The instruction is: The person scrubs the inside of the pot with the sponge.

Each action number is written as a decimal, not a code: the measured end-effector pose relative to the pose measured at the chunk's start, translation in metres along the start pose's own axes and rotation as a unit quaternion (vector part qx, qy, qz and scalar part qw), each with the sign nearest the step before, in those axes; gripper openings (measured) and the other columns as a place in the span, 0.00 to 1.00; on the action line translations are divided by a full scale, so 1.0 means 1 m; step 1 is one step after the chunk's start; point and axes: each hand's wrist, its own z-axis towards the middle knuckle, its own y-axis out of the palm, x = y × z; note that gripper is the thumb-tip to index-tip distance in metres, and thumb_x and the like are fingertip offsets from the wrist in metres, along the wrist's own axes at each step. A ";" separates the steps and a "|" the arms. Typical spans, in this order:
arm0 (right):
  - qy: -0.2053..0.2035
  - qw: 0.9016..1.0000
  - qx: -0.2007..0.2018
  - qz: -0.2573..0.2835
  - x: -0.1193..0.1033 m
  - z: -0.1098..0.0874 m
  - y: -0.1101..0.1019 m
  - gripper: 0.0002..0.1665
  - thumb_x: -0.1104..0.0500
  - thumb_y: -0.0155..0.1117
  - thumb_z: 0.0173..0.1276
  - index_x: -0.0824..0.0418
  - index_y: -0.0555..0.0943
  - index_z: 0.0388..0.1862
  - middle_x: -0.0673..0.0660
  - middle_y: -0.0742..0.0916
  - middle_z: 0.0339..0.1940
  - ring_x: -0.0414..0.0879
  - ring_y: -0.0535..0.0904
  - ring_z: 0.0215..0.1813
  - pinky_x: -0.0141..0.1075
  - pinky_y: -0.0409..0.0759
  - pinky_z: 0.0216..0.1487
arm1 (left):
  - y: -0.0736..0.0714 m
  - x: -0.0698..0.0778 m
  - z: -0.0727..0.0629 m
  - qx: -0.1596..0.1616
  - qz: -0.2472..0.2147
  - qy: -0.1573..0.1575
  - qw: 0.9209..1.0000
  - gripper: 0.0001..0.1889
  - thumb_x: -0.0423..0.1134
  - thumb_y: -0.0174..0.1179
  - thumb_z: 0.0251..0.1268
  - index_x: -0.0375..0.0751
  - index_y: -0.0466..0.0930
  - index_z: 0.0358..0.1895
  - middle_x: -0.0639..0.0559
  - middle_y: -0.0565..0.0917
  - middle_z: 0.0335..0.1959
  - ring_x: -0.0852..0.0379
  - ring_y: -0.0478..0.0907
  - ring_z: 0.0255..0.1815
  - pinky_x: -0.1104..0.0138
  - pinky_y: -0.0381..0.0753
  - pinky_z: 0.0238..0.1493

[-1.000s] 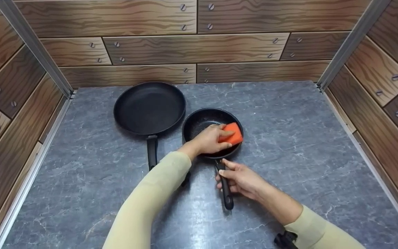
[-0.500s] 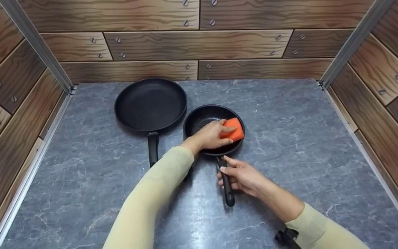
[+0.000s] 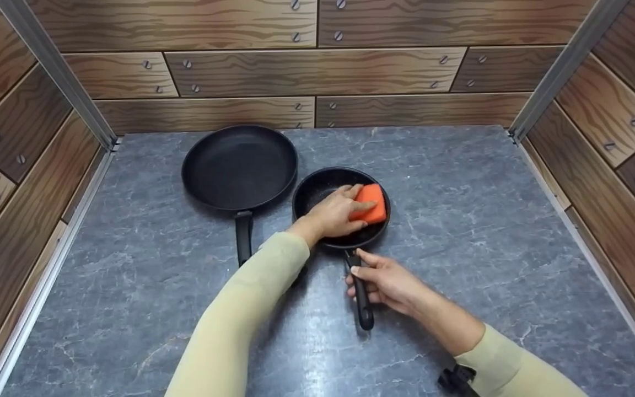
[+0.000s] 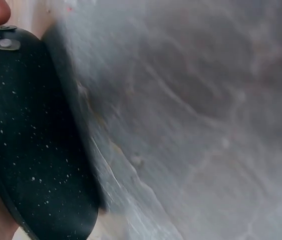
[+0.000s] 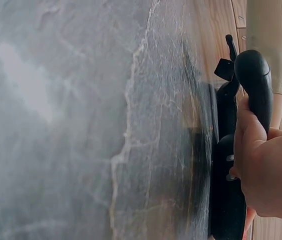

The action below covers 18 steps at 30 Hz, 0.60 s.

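In the head view a small black frying pan (image 3: 317, 184) sits mid-table. My left hand (image 3: 335, 214) reaches into it and grips an orange sponge (image 3: 375, 207) against the right side of the inside. The palm side is hidden. My right hand (image 3: 392, 284) holds the pan's black handle (image 3: 362, 309) close to the pan, thumb on top. The left wrist view has the speckled outer wall (image 4: 31, 140) of the pan, with the left hand only partly visible behind the rim. In the right wrist view, the right hand (image 5: 270, 170) wraps the handle (image 5: 255, 85).
A larger black frying pan (image 3: 240, 165) stands at the back left, close beside the small one. Its handle (image 3: 244, 237) points toward me, and my left forearm hides the end. The grey marbled table (image 3: 477, 220) is bounded by wood-patterned walls (image 3: 317, 71).
The sponge and left hand have shifted slightly away from me and a little left inside the small pan. My right hand keeps its hold on the handle; the head view tilted slightly.
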 end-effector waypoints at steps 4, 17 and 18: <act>-0.003 1.000 -0.001 0.004 0.000 0.000 0.001 0.47 0.61 0.55 0.84 0.62 0.41 0.89 0.60 0.88 0.44 0.46 0.90 0.41 0.42 0.89 0.46 | 0.000 -0.003 -0.001 0.014 0.067 0.043 0.997 0.29 0.53 0.64 0.77 0.59 0.74 0.78 0.31 0.61 0.82 0.34 0.61 0.81 0.51 0.60 0.81; -0.006 1.000 -0.004 0.015 0.000 0.000 0.000 0.46 0.63 0.54 0.84 0.64 0.41 0.89 0.60 0.88 0.43 0.46 0.90 0.40 0.41 0.89 0.44 | -0.006 -0.011 -0.001 0.074 0.212 0.189 0.956 0.24 0.41 0.56 0.82 0.52 0.76 0.77 0.36 0.62 0.83 0.38 0.56 0.84 0.50 0.46 0.84; -0.007 1.000 -0.004 0.015 0.000 -0.001 0.000 0.46 0.63 0.54 0.84 0.64 0.41 0.89 0.60 0.88 0.43 0.46 0.90 0.40 0.41 0.89 0.44 | -0.007 -0.011 -0.001 0.075 0.220 0.197 0.953 0.24 0.41 0.56 0.82 0.53 0.76 0.77 0.37 0.62 0.83 0.39 0.56 0.84 0.50 0.45 0.84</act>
